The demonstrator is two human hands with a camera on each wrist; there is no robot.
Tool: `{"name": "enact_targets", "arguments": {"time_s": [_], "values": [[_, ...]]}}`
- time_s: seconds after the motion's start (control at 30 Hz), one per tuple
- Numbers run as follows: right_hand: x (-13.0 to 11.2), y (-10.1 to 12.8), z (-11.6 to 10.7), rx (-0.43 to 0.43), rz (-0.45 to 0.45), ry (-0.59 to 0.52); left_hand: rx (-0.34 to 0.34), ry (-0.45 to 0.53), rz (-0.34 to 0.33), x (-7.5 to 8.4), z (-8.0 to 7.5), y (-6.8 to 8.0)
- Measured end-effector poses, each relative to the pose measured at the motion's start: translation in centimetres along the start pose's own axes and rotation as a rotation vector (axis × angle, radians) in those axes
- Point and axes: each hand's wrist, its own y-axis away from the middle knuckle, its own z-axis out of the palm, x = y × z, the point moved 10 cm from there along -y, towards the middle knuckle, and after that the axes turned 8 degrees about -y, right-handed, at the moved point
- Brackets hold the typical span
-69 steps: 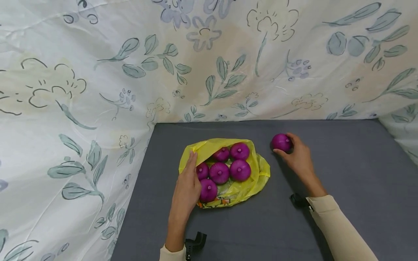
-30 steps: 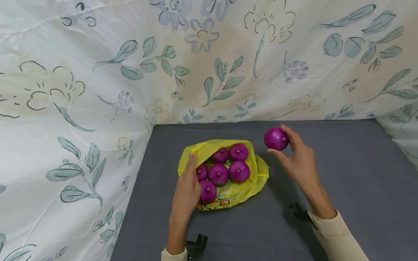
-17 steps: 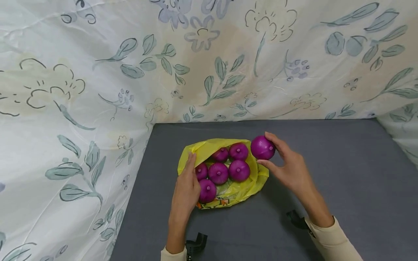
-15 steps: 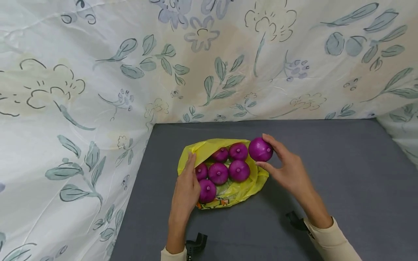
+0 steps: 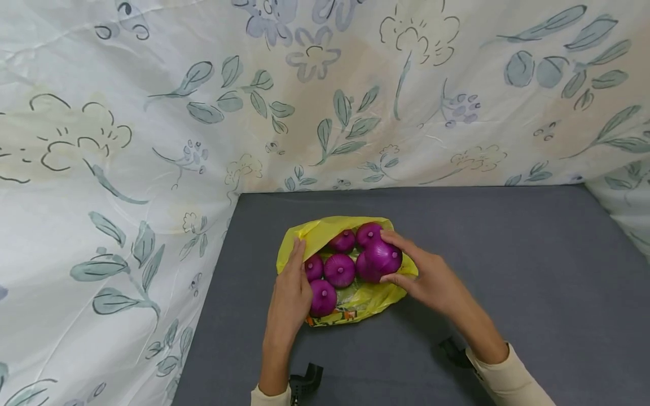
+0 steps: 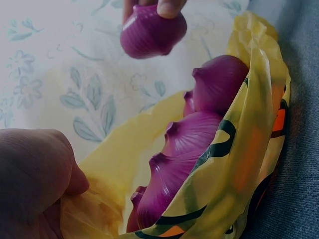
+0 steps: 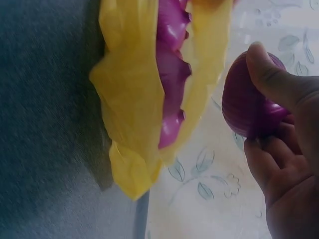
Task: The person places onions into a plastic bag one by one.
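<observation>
While a big white cloth with blue-green leaves and flowers [image 5: 152, 141] hangs all around, the flat grey table top [image 5: 508, 270] lies under everything. On it sits a crinkly yellow plastic bag [image 5: 401, 276] with its mouth open wide. Five round purple onions [image 5: 339, 269] already lie inside it, close together. The left hand [image 5: 290, 293] rests on the bag's left edge, and the left wrist view shows its thumb pinching the yellow plastic so the mouth is held open. The right hand [image 5: 431, 279] has its thumb and fingers curled around one more shiny purple onion [image 5: 383, 256], and holds it right over the bag, just above the onions on the right side. In the right wrist view this onion [image 7: 251, 99] is in the air next to the bag and not touching it. So the step now looks like putting this onion in with the others. I think the next move needs the hand to go down a little into a free spot and then let its fingers go loose, gently, so the onion does not roll out.
</observation>
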Motion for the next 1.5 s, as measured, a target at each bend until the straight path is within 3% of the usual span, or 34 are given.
{"name": "enact_targets", "arguments": {"time_s": [0.4, 1.03, 1.5], "values": [[-0.7, 0.7, 5.0, -0.188, -0.079, 0.002, 0.002, 0.007, -0.004, -0.1, 0.2, 0.0], [0.0, 1.8, 8.0, -0.275, -0.036, 0.019, 0.0, 0.02, -0.009, -0.2, 0.1, 0.1], [0.0, 2.3, 8.8, -0.287, -0.078, 0.111, 0.003, 0.026, -0.005, -0.3, 0.0, 0.2]]}}
